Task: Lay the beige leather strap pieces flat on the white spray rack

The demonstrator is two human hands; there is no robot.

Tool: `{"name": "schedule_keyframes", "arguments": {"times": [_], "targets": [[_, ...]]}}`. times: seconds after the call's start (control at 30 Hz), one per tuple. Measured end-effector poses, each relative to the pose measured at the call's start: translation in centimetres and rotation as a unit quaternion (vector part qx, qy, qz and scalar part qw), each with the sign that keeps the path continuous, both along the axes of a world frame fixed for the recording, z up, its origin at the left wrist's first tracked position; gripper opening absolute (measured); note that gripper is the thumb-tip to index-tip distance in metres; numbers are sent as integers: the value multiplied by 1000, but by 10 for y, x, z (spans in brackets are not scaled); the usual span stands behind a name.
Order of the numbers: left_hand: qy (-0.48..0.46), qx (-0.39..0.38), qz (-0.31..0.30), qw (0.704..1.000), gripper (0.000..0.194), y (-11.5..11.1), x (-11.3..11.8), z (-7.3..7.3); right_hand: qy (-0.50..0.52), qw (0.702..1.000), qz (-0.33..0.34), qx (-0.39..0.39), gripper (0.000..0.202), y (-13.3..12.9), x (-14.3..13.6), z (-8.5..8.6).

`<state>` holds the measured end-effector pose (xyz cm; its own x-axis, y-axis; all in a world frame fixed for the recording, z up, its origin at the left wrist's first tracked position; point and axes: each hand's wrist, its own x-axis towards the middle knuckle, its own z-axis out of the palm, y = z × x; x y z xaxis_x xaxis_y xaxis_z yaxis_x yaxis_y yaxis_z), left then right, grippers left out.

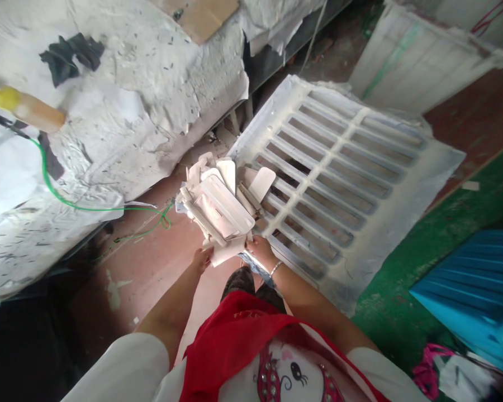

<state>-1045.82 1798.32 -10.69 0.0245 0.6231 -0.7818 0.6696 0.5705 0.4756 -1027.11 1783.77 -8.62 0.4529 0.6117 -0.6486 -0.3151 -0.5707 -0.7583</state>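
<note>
A heaped stack of cream-coloured flat pieces (222,209) is held up in front of my body, over the reddish floor. My left hand (203,258) grips its near left corner, and my right hand (260,250), with a bracelet at the wrist, grips its near right corner. The fingers of both hands are partly hidden under the pieces. Some loose pieces stick out at the far side and the right side of the stack. Its right edge overlaps the near left part of a white slatted rack (318,178).
A paper-covered table (151,111) stands at the left, bearing a yellow-capped bottle (37,111), dark scraps (72,57) and a green cord (73,205) that hangs off its edge. A white bin (406,61) is at the back right, a blue plastic stool (473,290) at the right.
</note>
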Motion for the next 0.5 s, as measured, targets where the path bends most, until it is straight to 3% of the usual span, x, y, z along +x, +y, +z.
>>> {"name": "schedule_keyframes", "arguments": {"times": [0.13,0.23,0.3,0.4,0.43,0.5], "targets": [[-93,-101,19,990,24,-13,-35,25,99,995,30,-11,7,-30,-12,17],[-156,-186,30,970,33,-35,-68,48,157,987,33,-2,5,-81,-24,39],[-180,-198,-2,964,39,-48,-71,64,186,982,16,8,7,-121,-25,54],[-231,-79,-149,958,20,-66,-36,94,251,964,-68,52,29,-180,-10,76],[-264,-16,-220,939,15,-73,-16,106,282,949,-120,79,36,-197,-1,83],[-340,107,-330,874,11,-88,28,130,321,914,-219,119,43,-226,18,94]]}}
